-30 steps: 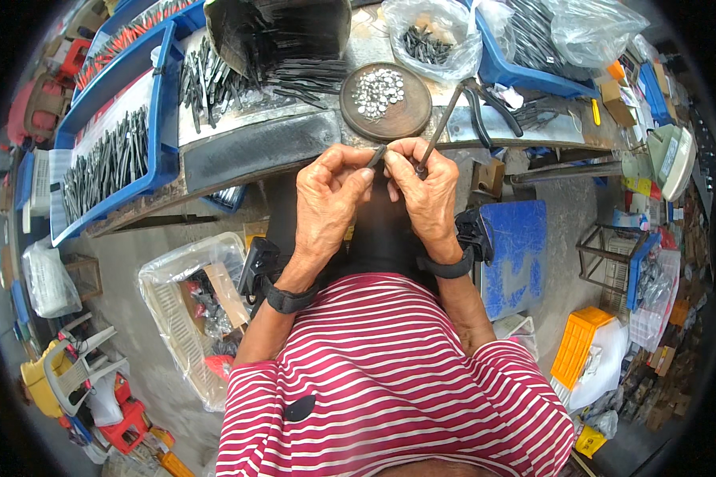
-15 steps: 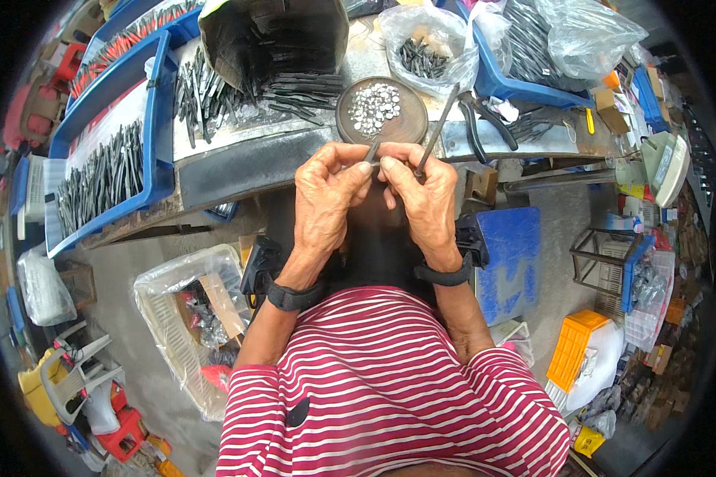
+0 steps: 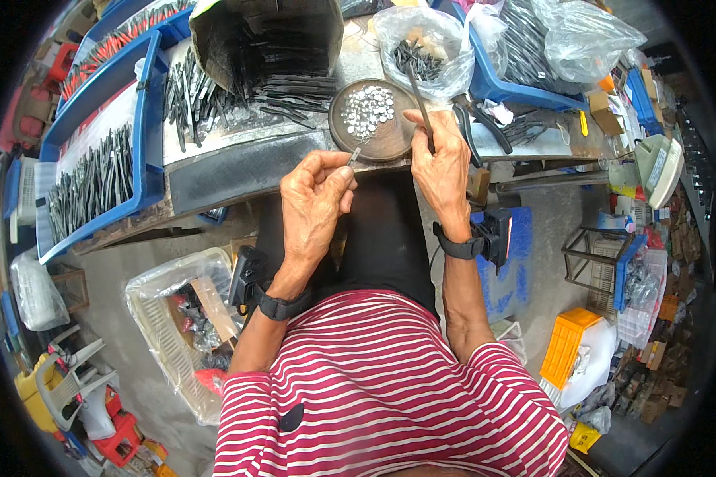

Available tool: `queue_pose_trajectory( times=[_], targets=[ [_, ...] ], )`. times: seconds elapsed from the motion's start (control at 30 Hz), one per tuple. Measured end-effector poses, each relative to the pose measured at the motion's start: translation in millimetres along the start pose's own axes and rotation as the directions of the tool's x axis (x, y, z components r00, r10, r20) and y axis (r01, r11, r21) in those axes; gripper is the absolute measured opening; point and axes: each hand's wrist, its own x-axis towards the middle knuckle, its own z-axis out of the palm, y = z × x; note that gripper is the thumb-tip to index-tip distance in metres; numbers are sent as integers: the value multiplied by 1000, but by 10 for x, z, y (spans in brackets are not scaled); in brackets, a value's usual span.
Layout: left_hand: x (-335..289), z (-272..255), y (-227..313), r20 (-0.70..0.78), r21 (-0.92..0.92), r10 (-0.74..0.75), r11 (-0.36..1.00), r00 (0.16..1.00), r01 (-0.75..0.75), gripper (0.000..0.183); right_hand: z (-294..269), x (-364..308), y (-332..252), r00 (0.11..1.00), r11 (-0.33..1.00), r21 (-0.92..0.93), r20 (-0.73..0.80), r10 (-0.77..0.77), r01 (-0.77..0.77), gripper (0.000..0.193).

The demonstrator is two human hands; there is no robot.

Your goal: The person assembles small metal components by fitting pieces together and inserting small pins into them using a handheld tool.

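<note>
My left hand (image 3: 314, 195) pinches a small thin piece (image 3: 354, 157) between thumb and fingertips; it looks silvery at the tip, and most of it is hidden. The fingers of my right hand (image 3: 440, 167) are closed round a thin dark rod (image 3: 418, 95), which points up and away; its kind is unclear. Just beyond both hands, a round brown dish (image 3: 394, 145) sits at the bench edge. Small shiny round pieces (image 3: 367, 110) lie in it. My right fingertips are by the dish's right rim, and my left are just short of its near rim.
Loose black strip-like pieces (image 3: 298, 91) spill from a dark container (image 3: 274, 36). Blue trays (image 3: 157, 119) of similar pieces stand at left. Far right are a plastic bag (image 3: 461, 67) of black parts, black-handled pliers (image 3: 493, 131) and another blue tray (image 3: 485, 75). A lined crate (image 3: 155, 318) is below left.
My hands have come apart. The right hand has moved up and right with the rod to the dish's right rim, while the left, still pinching the small piece, has shifted slightly left and nearer.
</note>
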Motion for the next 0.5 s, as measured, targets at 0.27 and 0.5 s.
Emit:
queue_pose_trajectory(
  times=[0.27,0.5],
  targets=[
    [-39,37,-14,-3,149,109,983,994,-107,15,57,62,20,991,978,-166,68,-119,129,29],
    [-32,16,-52,42,285,140,947,989,-146,16,54,72,0,969,928,-286,121,-213,240,25]
  ],
)
